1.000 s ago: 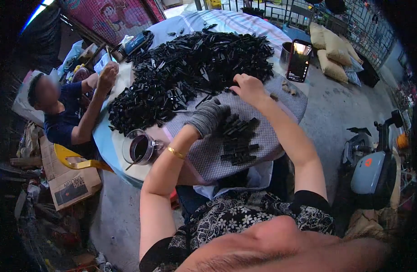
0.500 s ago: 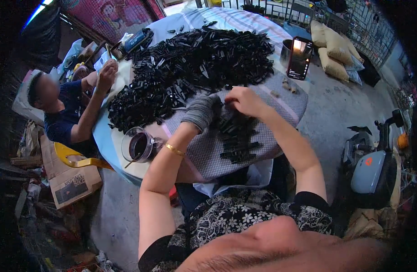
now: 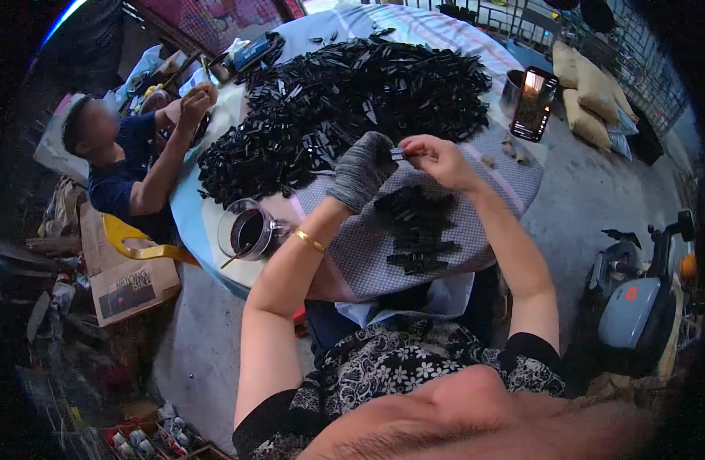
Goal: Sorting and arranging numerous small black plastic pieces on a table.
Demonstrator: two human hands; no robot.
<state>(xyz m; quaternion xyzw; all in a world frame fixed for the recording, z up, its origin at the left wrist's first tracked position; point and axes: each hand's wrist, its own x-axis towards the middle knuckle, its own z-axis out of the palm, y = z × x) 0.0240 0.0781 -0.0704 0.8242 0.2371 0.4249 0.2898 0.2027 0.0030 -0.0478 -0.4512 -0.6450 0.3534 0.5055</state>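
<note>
Above the checked cloth [image 3: 475,230], gloved left hand [image 3: 362,170] and bare right hand [image 3: 438,157] pinching one small black part [image 3: 398,153]

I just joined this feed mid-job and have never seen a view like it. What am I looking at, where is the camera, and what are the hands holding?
The picture comes from a wide fisheye camera worn on a person's head, looking down, so straight edges bend near the rim. No machine is here: the two forearms rising from the lower edge are that person's own. The left hand wears a grey knitted glove; the bare right hand meets it, and together they pinch one small black plastic piece. On the round table covered in checked cloth lie a big heap of black plastic pieces, a smaller neat batch of the same black pieces, a glass mug of dark drink and a lit phone propped upright. A second person in a blue shirt works at the table's left side.
</note>
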